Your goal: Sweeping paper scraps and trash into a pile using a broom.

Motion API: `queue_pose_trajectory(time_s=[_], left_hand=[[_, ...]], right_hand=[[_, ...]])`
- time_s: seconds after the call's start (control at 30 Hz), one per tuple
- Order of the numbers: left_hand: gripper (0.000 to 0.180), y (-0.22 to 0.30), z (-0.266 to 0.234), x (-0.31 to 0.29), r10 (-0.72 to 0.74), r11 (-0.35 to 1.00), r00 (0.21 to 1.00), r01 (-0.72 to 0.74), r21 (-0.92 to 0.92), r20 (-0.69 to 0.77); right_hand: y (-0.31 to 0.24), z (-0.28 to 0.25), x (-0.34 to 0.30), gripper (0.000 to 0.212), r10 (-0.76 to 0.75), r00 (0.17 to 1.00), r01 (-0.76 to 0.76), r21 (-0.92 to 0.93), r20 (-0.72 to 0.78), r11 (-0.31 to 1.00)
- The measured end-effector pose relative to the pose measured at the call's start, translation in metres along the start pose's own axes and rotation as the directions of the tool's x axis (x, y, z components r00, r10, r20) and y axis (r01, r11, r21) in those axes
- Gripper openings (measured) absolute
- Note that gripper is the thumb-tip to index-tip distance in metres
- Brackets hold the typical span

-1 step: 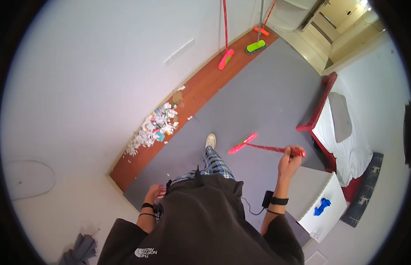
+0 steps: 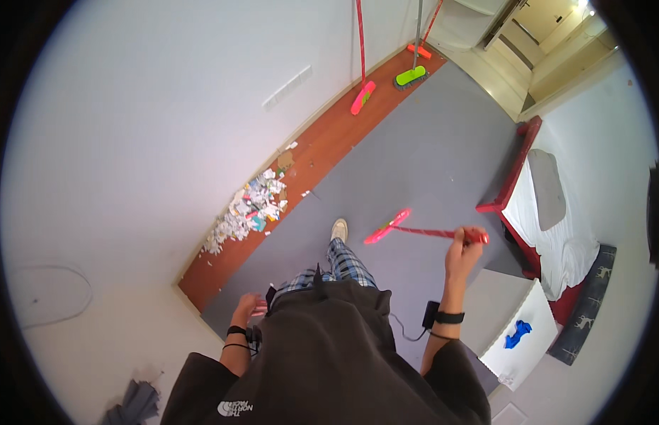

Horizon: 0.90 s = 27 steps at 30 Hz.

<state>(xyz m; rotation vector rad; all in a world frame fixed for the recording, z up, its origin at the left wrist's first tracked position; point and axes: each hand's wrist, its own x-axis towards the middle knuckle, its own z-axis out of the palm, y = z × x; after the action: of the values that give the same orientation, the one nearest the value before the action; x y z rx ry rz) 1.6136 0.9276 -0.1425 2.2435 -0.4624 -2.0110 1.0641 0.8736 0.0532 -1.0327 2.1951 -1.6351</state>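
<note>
My right hand (image 2: 468, 248) is closed round the top end of a red striped broom handle (image 2: 430, 231). That broom's pink head (image 2: 387, 227) is over the grey floor, ahead and to the right of my shoe (image 2: 340, 231). At my left hip hangs my left hand (image 2: 254, 305), partly tucked behind my dark top. Its visible fingers look stretched out, holding nothing. A pile of torn paper and scraps (image 2: 248, 207) lies on the reddish-brown floor strip along the left wall, out of reach of the broom.
Against the far wall lean a pink broom (image 2: 362, 98), a green-headed mop (image 2: 411, 76) and an orange-headed tool (image 2: 419, 51). To my right stand a red-framed bed (image 2: 510, 177) and a white box (image 2: 496, 343) with a blue cloth (image 2: 518, 333). A folded umbrella (image 2: 134, 402) is at lower left.
The broom head has shifted very slightly left and away from me. My right hand keeps its hold, and my left hand stays by my hip.
</note>
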Motion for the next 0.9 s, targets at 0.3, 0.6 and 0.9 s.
queue_pose_trajectory(time_s=[0.3, 0.6, 0.9], left_hand=[[0.031, 0.211, 0.012, 0.020, 0.278, 0.946, 0.941, -0.303, -0.115, -0.195], [0.026, 0.257, 0.018, 0.074, 0.837, 0.361, 0.502, -0.805, 0.471, 0.217], [0.036, 0.446, -0.028, 0.153, 0.044, 0.965, 0.999, -0.044, -0.258, -0.005]], right_hand=[[-0.078, 0.223, 0.176, 0.010, -0.218, 0.938, 0.252, -0.100, 0.271, 0.962], [-0.117, 0.431, 0.288, 0.019, -0.217, 0.915, 0.291, -0.182, 0.341, 0.939], [-0.107, 0.626, 0.364, 0.020, -0.061, 0.906, 0.229, -0.363, 0.419, 0.904]])
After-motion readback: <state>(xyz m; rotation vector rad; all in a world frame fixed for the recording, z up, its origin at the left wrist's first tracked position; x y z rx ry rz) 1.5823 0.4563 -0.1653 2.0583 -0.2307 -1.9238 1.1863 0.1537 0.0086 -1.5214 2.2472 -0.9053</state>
